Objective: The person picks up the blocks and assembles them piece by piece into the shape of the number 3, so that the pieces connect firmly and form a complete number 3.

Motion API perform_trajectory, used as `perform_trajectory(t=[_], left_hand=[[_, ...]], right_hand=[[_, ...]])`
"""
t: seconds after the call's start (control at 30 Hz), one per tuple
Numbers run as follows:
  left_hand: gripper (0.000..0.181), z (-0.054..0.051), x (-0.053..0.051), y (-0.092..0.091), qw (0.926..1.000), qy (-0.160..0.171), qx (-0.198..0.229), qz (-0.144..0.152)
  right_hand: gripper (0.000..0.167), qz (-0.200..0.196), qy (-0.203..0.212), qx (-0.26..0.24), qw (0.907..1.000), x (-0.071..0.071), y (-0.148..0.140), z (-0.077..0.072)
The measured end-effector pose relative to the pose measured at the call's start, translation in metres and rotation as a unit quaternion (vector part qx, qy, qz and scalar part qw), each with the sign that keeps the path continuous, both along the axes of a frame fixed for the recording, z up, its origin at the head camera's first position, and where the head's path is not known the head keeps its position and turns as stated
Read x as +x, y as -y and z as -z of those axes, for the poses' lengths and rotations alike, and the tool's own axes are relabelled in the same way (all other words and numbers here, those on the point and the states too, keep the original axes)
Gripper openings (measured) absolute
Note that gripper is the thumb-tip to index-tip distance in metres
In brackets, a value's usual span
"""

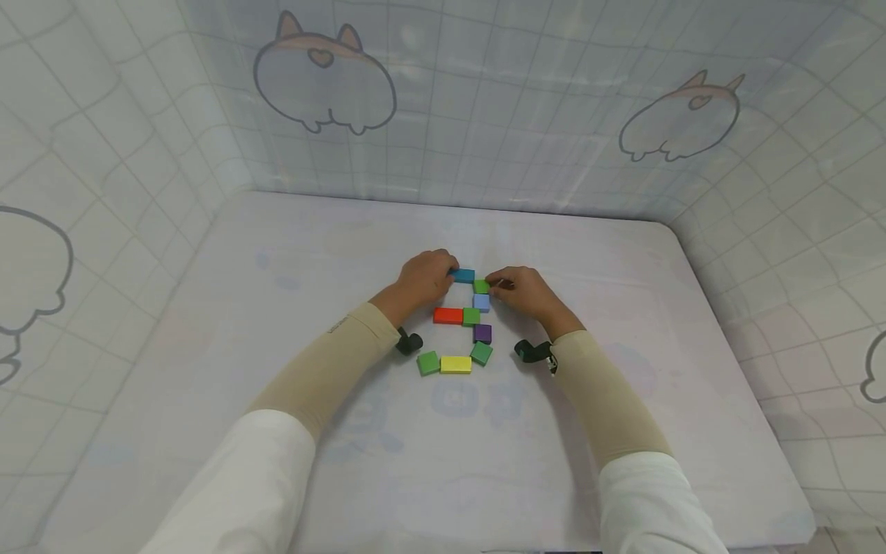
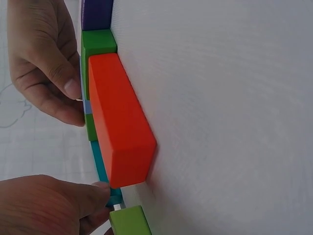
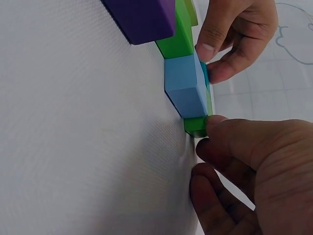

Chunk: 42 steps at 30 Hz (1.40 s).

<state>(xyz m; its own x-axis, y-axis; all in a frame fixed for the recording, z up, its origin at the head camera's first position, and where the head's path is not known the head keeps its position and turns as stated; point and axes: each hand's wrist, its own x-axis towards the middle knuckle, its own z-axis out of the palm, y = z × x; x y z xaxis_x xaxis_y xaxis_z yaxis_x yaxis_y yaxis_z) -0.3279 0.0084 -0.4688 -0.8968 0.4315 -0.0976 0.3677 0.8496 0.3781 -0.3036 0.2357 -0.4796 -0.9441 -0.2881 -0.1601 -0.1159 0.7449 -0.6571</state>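
Observation:
My left hand point(image 1: 425, 275) pinches a blue block point(image 1: 464, 275) at the far end of a row of coloured blocks. In the left wrist view, a light green block point(image 2: 131, 221) lies close to that hand's fingers; from the head it is hidden. At the right side of the row, my right hand point(image 1: 524, 291) holds a small green block point(image 1: 481, 286) at its edge with the fingertips. That block stands next to the blue one. A light blue block point(image 3: 185, 83) sits just nearer, beside a green one.
A red block point(image 1: 447, 315) touches a green block point(image 1: 471, 316) mid-row. Nearer lie a purple block point(image 1: 482, 333), a green block point(image 1: 481, 353), a yellow block point(image 1: 455, 365) and a green block point(image 1: 429, 363). A patterned curtain point(image 1: 498, 115) hangs behind the white tabletop point(image 1: 443, 477).

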Motion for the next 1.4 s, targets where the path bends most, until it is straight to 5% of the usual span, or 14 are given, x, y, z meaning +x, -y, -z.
perform_trajectory(t=[1.4], left_hand=[[0.031, 0.0047, -0.0029, -0.0001, 1.0, -0.002, 0.0, -0.006]], right_hand=[[0.029, 0.003, -0.01, -0.005, 0.9999, 0.0013, 0.0002, 0.0022]])
